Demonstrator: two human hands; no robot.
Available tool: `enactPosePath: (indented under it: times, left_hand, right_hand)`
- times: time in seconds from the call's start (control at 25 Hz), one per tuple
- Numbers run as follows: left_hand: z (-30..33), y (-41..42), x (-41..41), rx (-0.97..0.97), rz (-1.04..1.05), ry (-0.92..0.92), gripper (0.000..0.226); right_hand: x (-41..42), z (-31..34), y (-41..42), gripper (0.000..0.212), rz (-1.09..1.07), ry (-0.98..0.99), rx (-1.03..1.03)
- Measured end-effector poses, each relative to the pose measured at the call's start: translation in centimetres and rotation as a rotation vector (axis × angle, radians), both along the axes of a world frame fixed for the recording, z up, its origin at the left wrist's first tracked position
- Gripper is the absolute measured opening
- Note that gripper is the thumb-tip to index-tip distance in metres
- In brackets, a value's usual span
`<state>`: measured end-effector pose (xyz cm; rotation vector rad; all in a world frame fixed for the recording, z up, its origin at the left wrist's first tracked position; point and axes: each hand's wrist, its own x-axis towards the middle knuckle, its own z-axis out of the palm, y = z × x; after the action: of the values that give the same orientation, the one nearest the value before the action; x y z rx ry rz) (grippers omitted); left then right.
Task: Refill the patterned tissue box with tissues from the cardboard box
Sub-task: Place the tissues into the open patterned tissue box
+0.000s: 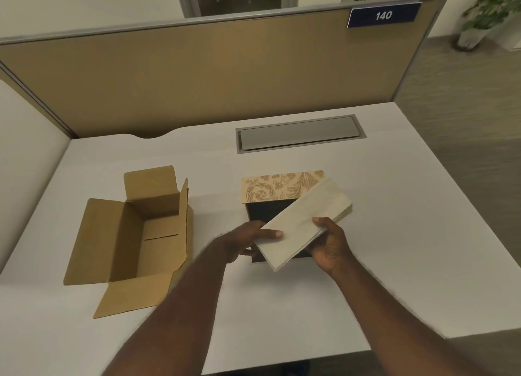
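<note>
Both hands, left [248, 241] and right [328, 244], grip the tissues [306, 223], tilted over the open tissue box [282, 189]; held crooked, the stack could catch on the rim and bend; the cardboard box [132, 234] looks empty.

Matt paper, card and laminate

At left the plain brown corrugated cardboard box [132, 234] looks dull and raw; the soft white stack of paper tissues [304, 223] is faintly textured; the gold-patterned tissue box [279, 188] has printed card; the smooth white bench [394, 206] is matt; brushed grey metal cable cover [298, 133].
</note>
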<state>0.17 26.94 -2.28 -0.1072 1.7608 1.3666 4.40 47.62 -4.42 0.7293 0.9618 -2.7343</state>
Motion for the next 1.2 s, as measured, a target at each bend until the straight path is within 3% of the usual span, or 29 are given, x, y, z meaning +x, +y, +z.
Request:
enactPosePath:
  times: [0.12,0.24,0.44,0.56,0.64,0.88,1.2]
  left_hand:
    - [-2.0,-0.9,1.0,0.191,0.140,-0.091,0.040]
    - [-3.2,-1.3,1.4,0.257,0.301,-0.083,0.053]
    - [-4.7,-1.9,0.9,0.283,0.536,-0.064,0.042]
    - [-5.4,-1.7,0.6,0.285,0.630,-0.055,0.024]
    - [-6.0,-1.4,0.3,0.233,0.685,-0.036,0.025]
    - [-7.8,-0.4,0.3,0.115,0.727,0.014,0.032]
    - [-8.0,0.3,-0.2,0.216,0.676,-0.039,0.026]
  right_hand:
    - [0.7,-1.0,0.0,0.063,-0.053,0.006,-0.013]
    - [1.2,-1.9,0.1,0.068,-0.096,-0.027,-0.037]
    - [1.0,-2.8,2.1,0.042,-0.075,-0.106,0.008]
    - [0.7,-3.7,3.2,0.032,0.046,-0.199,0.137]
    - [0.3,-4.1,3.8,0.020,0.092,-0.257,0.253]
    - [-1.2,-4.8,5.2,0.006,0.250,-0.309,0.523]
    - [-3.4,-5.8,6.2,0.006,0.344,-0.361,0.634]
